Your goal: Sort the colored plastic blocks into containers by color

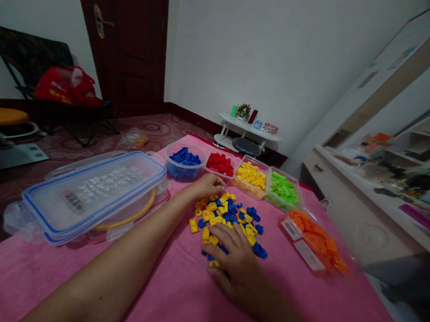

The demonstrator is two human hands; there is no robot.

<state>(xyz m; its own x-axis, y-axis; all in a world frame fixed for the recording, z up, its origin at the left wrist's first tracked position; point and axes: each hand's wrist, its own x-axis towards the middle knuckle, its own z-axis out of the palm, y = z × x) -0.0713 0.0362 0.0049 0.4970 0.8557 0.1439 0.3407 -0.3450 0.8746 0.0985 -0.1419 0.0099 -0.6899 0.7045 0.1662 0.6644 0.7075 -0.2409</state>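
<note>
A loose pile of yellow and blue toy bricks [230, 214] lies on the pink tablecloth [188, 283]. At the pile's far left edge is my left hand [209, 184], just in front of the box of red bricks [220, 164]. Its fingers are curled together; whatever they hold, if anything, is hidden. My right hand [234, 261] rests over the near side of the pile, palm down, fingers stretched out and touching bricks. Behind the pile stand a round tub of blue bricks [184, 157], a box of yellow bricks [252, 176] and a box of green bricks [284, 188].
Stacked container lids [96, 189] lie on the left of the table. To the right is a transparent pack of orange bricks [318, 241]. Beyond the table are a low white shelf [250, 127], a folding chair [34, 53] and a door [130, 48].
</note>
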